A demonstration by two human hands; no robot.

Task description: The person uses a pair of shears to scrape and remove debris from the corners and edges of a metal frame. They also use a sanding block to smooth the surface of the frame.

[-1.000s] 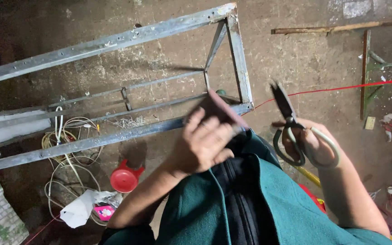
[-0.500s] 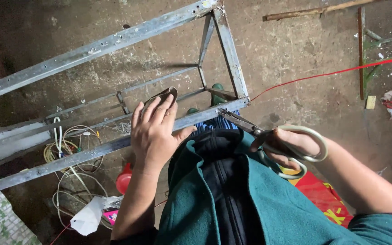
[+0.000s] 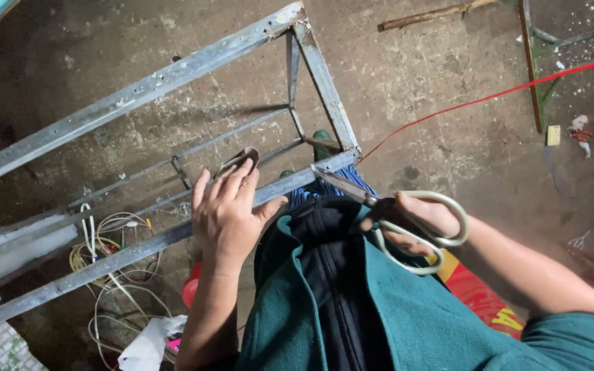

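I see my left hand [image 3: 227, 209] lying flat on the near rail of the grey metal frame [image 3: 139, 89], its fingers [image 3: 232, 185] held close together and pointing away from me, the thumb splayed to the right along the rail. It grips nothing; it only presses down. Just past the fingertips sits a small dark curved piece [image 3: 240, 159], and I cannot tell what it is or whether the fingers touch it.

My right hand [image 3: 424, 220] holds a pair of large scissors [image 3: 386, 213], fingers threaded through the pale loops and closed round them. The blades look nearly shut and point left, the tip resting at or just above the rail near the frame's corner, near my left thumb. Under the blades hangs the dark and teal clothing [image 3: 331, 288] at my front, with a bit of blue striped cloth [image 3: 324, 189] showing by the rail.

The risks as I judge them: the scissor tip is aimed toward my left thumb, so a slip along the smooth rail could nick it. If the blades open and bite low, they could catch the clothing. The frame rests on a rough, littered floor [image 3: 434, 89], so leaning hard on one rail may rock it. A taut red cord [image 3: 489, 96] runs off to the right from near the frame's corner and coiled wire [image 3: 115, 237] lies below the rail; either could snag a sleeve or the blades.
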